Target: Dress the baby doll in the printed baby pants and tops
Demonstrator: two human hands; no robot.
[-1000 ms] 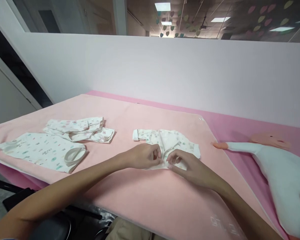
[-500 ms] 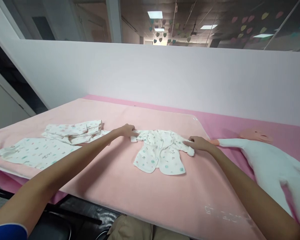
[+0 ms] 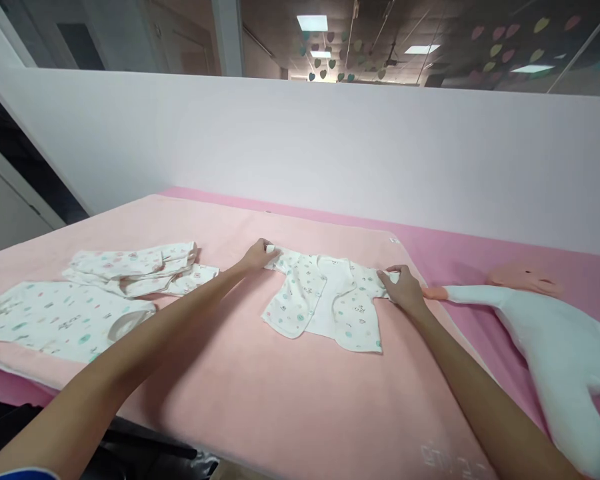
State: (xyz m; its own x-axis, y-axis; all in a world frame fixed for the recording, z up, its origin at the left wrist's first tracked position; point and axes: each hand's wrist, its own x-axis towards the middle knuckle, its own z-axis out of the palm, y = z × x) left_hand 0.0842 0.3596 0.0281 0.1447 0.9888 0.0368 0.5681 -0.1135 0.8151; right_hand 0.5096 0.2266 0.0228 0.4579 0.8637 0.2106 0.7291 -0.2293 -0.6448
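Note:
A small white baby shirt (image 3: 325, 300) with coloured prints lies spread flat on the pale pink mat (image 3: 290, 400). My left hand (image 3: 257, 256) pinches the cuff of its left sleeve. My right hand (image 3: 404, 288) is closed on the end of its right sleeve. Both sleeves are stretched out sideways between my hands, and the shirt's front flaps lie open toward me.
To the left lie a folded printed garment (image 3: 140, 268) and another flat printed piece (image 3: 55, 321). A doll in a white suit (image 3: 545, 327) lies at the right on the darker pink surface (image 3: 455, 257). A white partition wall (image 3: 330, 153) runs behind the table.
My hands left the shirt's middle and moved apart to its sleeve ends. The shirt went from bunched to spread flat and has shifted slightly away from me.

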